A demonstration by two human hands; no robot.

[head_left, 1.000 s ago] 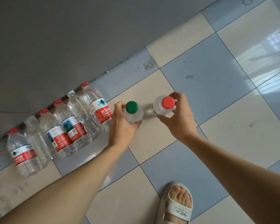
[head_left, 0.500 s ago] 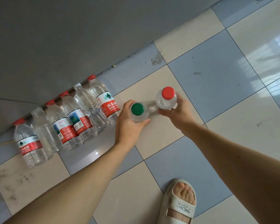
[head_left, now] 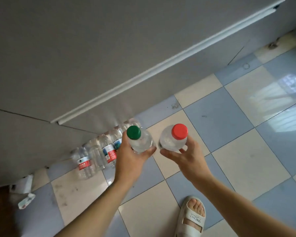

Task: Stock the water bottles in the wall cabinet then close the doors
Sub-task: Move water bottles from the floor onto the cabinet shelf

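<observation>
A view from above looks down at a floor [head_left: 219,117] of pale blue and cream tiles set in a checker pattern, scuffed and marked in places, with bright window light reflected at the far right. A grey wall [head_left: 75,48] fills the upper left, crossed by a white strip [head_left: 160,65] that runs diagonally.

A row of bottles [head_left: 99,151] stands on the floor against the foot of the wall, clear plastic, some with red and white labels. Scraps of torn wrapping [head_left: 25,190] lie on the floor further along the wall, left of the row.

The left hand [head_left: 131,159] grips a green-capped bottle [head_left: 138,139], fingers curled round its body. The right hand [head_left: 186,158] grips a red-capped bottle [head_left: 174,139] the same way. Both bottles are upright, caps toward the camera, side by side and just apart, held in the air to the right of the row. A foot in a pale sandal [head_left: 191,218] stands on the floor below the right arm.

Compared with one second ago, both bottles are closer to the camera and look larger. More of the wall shows, the white strip has come into sight, and the row looks smaller and blurred.
</observation>
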